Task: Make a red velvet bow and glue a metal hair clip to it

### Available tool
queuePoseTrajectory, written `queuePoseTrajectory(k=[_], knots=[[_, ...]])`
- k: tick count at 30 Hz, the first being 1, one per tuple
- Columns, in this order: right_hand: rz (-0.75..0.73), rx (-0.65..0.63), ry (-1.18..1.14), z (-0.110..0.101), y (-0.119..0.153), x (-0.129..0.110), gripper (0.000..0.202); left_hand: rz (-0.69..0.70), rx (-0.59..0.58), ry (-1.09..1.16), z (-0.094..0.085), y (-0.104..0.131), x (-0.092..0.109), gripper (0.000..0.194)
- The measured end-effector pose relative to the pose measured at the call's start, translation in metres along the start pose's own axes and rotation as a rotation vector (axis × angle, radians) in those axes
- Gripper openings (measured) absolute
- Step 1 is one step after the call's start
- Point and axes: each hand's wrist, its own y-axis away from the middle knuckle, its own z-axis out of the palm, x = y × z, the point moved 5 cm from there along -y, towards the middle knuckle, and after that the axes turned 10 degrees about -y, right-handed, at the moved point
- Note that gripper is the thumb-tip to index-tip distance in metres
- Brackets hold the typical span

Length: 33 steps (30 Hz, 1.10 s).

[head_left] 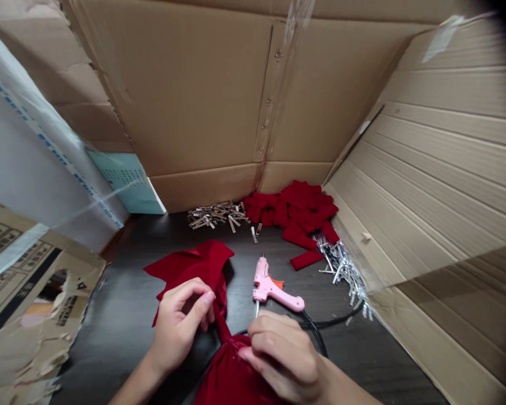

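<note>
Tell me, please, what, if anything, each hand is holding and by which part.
The right hand appears to pinch the red cloth at its gathered part, just below the narrow neck. Whether the left hand holds anything cannot be told.

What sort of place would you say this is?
Probably a small craft workstation walled with cardboard: a pink glue gun, a heap of metal clips and cut red fabric pieces lie on the dark tabletop.

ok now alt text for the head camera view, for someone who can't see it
Two bare hands, left and right, work at gathered red velvet fabric on a dark table. Beyond lie a pink glue gun, metal clips, red fabric pieces and silver strips, with cardboard around.
</note>
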Motion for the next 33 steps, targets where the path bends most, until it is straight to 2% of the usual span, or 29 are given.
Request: queuePoseTrajectory(k=[10, 19, 24, 31, 33], knots=[[0.124, 0.144, -0.065, -0.006, 0.006, 0.007, 0.008, -0.035, -0.002, -0.018, 0.0, -0.003, 0.0, 0.025], [0.107, 0.1, 0.014, -0.007, 0.005, 0.008, 0.016, -0.049, -0.004, -0.022, 0.0, -0.002, -0.002, 0.026], [0.151, 0.163, 0.162, -0.013, 0.008, 0.016, 0.033, -0.033, -0.003, -0.039, -0.001, -0.001, -0.002, 0.026], [0.164, 0.163, 0.049, -0.01, 0.009, 0.023, 0.01, -0.002, 0.005, -0.11, -0.003, -0.002, 0.001, 0.026], [0.173, 0.146, 0.108, -0.008, 0.013, 0.026, 0.021, 0.001, 0.007, -0.13, -0.003, -0.002, 0.001, 0.026]])
